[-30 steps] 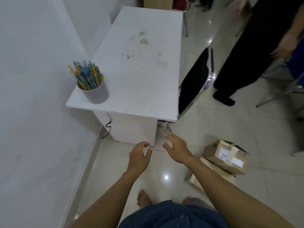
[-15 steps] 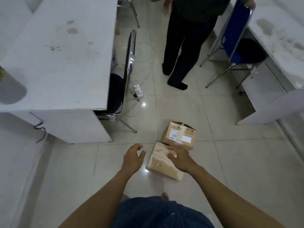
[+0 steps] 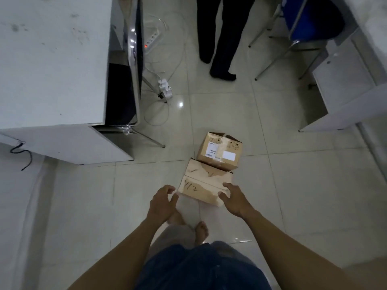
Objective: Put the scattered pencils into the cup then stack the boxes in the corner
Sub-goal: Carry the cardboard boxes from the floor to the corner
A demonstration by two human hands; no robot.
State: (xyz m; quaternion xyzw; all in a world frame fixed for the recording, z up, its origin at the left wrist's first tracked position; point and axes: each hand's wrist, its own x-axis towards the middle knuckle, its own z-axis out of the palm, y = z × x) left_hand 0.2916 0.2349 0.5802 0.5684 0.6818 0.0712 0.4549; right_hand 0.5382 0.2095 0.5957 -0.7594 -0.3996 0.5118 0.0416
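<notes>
Two cardboard boxes lie on the tiled floor in front of me. The nearer flat box [image 3: 204,184] has dark scribbles on its top. The smaller box [image 3: 219,150] with white labels stands just behind it, touching it. My right hand [image 3: 233,198] rests with spread fingers on the flat box's near right corner. My left hand [image 3: 162,203] hovers with curled, parted fingers just off the box's near left corner, holding nothing. The cup and pencils are out of view.
A white desk [image 3: 52,65] fills the upper left, with a black chair [image 3: 134,65] tucked at its side. A power strip [image 3: 165,87] and cables lie on the floor. A person's dark-trousered legs [image 3: 217,38] stand beyond the boxes. A blue chair [image 3: 310,19] and another desk [image 3: 356,84] are at right.
My view swung from the desk with the pencil cup down to the floor. Both hands dropped toward the flat box, the right one landing on its corner.
</notes>
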